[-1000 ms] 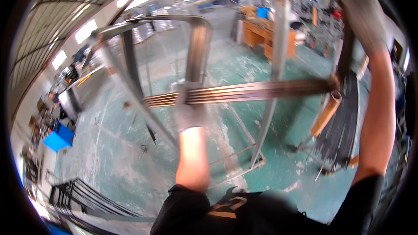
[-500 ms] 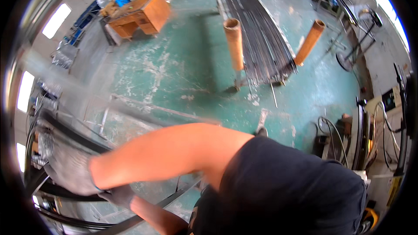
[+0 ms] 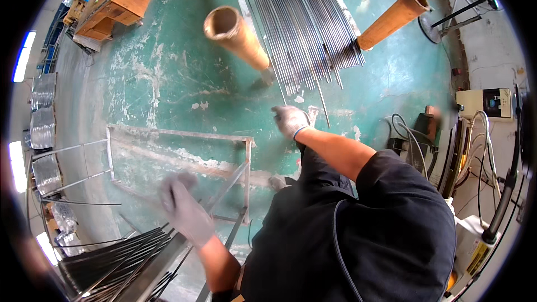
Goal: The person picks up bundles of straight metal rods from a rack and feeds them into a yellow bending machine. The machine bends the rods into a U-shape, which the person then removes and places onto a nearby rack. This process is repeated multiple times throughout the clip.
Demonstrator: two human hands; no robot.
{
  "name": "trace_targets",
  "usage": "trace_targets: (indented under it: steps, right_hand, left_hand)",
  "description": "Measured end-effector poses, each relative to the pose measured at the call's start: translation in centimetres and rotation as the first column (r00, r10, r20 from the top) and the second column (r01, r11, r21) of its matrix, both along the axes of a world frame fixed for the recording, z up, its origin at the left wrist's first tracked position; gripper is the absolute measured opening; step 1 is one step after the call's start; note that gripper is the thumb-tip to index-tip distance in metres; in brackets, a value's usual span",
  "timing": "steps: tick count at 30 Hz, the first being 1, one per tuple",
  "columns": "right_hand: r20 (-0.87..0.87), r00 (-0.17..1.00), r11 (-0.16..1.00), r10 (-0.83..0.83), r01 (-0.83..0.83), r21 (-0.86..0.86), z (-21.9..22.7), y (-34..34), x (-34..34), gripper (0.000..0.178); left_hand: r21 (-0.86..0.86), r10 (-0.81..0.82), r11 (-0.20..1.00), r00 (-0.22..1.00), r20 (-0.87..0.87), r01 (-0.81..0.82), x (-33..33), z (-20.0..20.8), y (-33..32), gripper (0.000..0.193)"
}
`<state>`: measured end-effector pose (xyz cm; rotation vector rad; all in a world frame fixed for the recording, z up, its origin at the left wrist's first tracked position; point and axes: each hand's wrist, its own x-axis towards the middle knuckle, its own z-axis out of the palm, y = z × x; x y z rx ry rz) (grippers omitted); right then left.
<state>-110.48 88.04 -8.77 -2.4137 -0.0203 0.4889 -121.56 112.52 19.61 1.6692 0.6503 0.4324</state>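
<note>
My left hand (image 3: 187, 210), in a grey work glove, hovers at lower left above a metal bar (image 3: 151, 268) and a bundle of thin dark rods (image 3: 106, 263). Motion smears its fingertips, but the fingers look loosely apart and I see nothing in them. Out ahead of my body is my right hand (image 3: 291, 121), gloved in pale grey. Its fingers are slightly bent and apart, with nothing visible in them. Just beyond it lie the near ends of many long metal rods (image 3: 302, 33), set side by side. Whether a rod end passes behind that hand is unclear.
Brown cardboard tubes stand left (image 3: 238, 36) and right (image 3: 391, 19) of the rods. A low metal frame (image 3: 184, 132) stands on the green floor (image 3: 184, 72). A wooden desk (image 3: 120, 0) is far left. Cables (image 3: 411, 134) and a beige electrical box (image 3: 486, 104) are at right.
My gloved hands, together at the lower left before, have moved apart. The right arm has swung from left to ahead of me. The view has shifted nearer to the rods.
</note>
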Motion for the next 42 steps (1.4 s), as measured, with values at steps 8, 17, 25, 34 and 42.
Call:
trace_targets:
  steps: [8,17,25,34,42]
  right_hand:
    - [-0.169,0.978,0.977,-0.124,0.091,-0.191,-7.9,-6.1,11.9,0.03]
    - [0.062,0.913,0.877,-0.402,0.404,-0.262,-13.4,-0.9,18.3,0.056]
    - [0.304,0.824,0.693,-0.479,0.567,-0.445,-19.5,0.5,21.0,0.01]
    - [0.024,0.849,0.787,-0.528,0.5,-0.362,-17.3,-2.8,22.1,0.018]
    - [-0.294,0.822,0.869,-0.487,0.49,-0.071,-13.8,-7.7,21.8,0.034]
  left_hand:
    - [0.573,-0.33,0.757,0.941,-0.08,0.314,28.0,0.2,-9.0,0.022]
    - [0.547,-0.3,0.797,0.954,-0.009,0.256,33.6,-8.2,-11.0,0.032]
    - [0.611,-0.375,0.698,0.917,-0.132,0.373,33.3,-8.5,-9.2,0.038]
    - [0.658,-0.382,0.673,0.92,-0.083,0.338,32.3,-9.4,-8.3,0.044]
    - [0.516,-0.391,0.793,0.92,0.025,0.323,32.5,-8.6,-9.2,0.037]
